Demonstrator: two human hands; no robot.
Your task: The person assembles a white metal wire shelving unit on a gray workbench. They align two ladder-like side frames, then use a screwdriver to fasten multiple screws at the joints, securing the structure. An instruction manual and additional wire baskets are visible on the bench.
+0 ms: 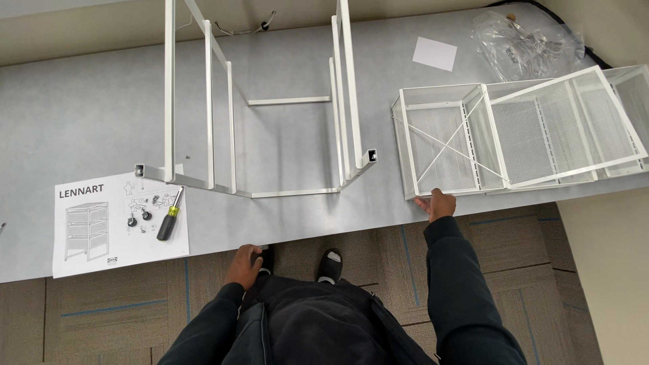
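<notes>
My right hand [441, 203] pinches the near rim of the mesh drawer [439, 142], steadying it at the table [81, 115] edge; my left hand [245, 265] rests loosely curled, empty.

Dark long sleeves down to both wrists, dark jacket front, black shoes with pale toe openings

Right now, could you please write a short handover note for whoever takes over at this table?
Left hand: open, resting at the grey table's near edge, holding nothing.
Right hand: fingers touch the near rim of the white wire-mesh basket; grip unclear.
White metal frame stands on the table, no baskets in it.
Black-and-yellow screwdriver lies on the instruction sheet.
Clear bag of small parts far right.
</notes>
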